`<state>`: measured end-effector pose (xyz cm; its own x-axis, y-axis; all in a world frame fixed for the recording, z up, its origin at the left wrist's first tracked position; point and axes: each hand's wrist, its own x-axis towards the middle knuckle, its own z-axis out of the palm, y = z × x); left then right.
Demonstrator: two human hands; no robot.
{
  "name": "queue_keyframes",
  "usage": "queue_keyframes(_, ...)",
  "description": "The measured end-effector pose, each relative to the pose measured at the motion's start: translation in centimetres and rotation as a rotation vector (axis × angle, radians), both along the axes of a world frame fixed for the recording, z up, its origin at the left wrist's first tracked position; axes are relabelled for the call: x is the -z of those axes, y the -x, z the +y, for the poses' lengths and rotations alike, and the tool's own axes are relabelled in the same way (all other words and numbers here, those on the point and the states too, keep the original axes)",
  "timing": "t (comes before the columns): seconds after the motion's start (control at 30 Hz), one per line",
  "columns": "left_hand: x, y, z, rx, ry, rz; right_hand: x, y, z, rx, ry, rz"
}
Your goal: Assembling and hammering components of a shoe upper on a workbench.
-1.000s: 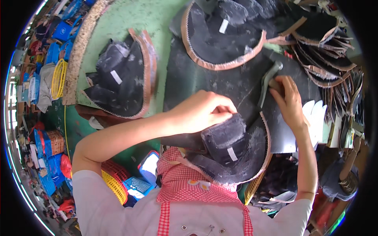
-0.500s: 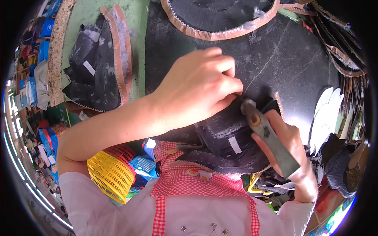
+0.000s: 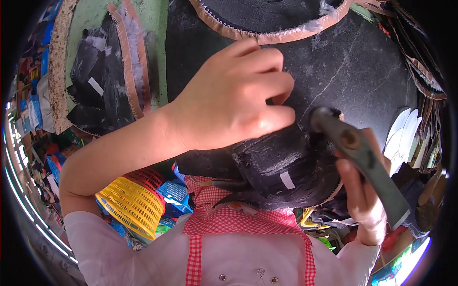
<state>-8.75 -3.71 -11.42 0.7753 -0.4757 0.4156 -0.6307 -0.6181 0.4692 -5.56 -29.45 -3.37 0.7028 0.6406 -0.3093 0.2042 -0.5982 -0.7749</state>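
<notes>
My left hand [image 3: 234,97] presses its curled fingers down on the top of a stack of black shoe-upper pieces [image 3: 281,167] with tan zigzag edges, lying on a dark stone slab [image 3: 362,62]. My right hand [image 3: 362,190] grips the handle of grey metal pincers [image 3: 355,148], whose head rests against the stack's right edge, just beside my left fingertips. A small white tag shows on the stack.
Another stack of black uppers [image 3: 102,90] lies at the left on a green surface. A large black piece with tan trim [image 3: 272,19] sits at the top. White insoles [image 3: 403,133] stand at the right. Yellow [image 3: 131,205], red and blue baskets are below the bench.
The view has closed in on the work. My right hand picked up the pincers from the slab and brought their head to the stack; my left hand stays pressed on it.
</notes>
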Motion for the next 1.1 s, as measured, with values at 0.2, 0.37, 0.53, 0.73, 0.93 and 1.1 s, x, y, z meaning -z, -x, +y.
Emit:
queue_keyframes(0.2, 0.2, 0.9, -0.3, 0.026, -0.025, -0.102, 0.5, -0.4, 1.6, -0.099, 0.064, 0.031)
queue_keyframes(0.37, 0.0, 1.2, -0.5, -0.196, 0.054, 0.051, 0.3, -0.4, 1.9, -0.224, 0.064, 0.021)
queue_keyframes(0.53, 0.4, 2.4, -0.8, -0.183, -0.024, -0.039, 0.3, -1.2, 2.1, -0.248, 0.09, -0.063)
queue_keyframes(0.73, 0.1, 2.8, -0.9, -0.312, 0.035, 0.053, 0.3, -1.6, 2.3, -0.16, 0.014, 0.024)
queue_keyframes(0.93, -0.7, 3.5, -1.3, -0.353, -0.026, 0.06, 0.3, -1.6, 2.3, -0.417, 0.135, -0.127)
queue_keyframes(1.1, 0.3, 4.3, -1.6, -0.406, 0.09, 0.137, 0.5, -1.4, 2.4, -0.221, 0.003, -0.064)
